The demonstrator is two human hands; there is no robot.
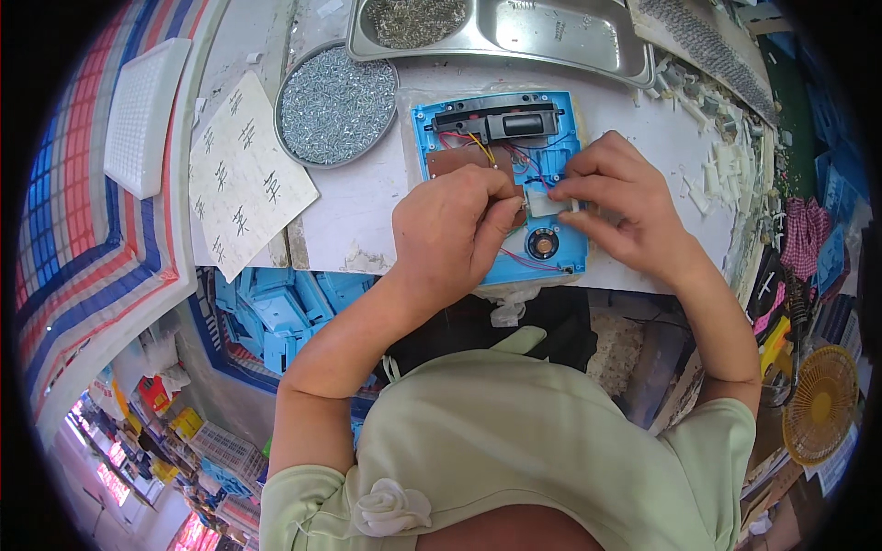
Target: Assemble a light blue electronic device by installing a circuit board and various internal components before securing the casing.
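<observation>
A light blue plastic housing lies open on the table in front of me, its inside facing up. It holds a black slotted part, a brown circuit board, a round speaker and thin coloured wires. My left hand is closed over the board, thumb and forefinger pinched at the left end of a small translucent white piece. What that pinch holds is hidden. From the other side my right hand grips the same white piece between thumb and fingertips.
Beyond the housing stand a round dish of small screws and a metal tray with small parts. A sheet with handwriting lies at left. White plastic bits are strewn at right. Below the table edge, more blue housings are piled.
</observation>
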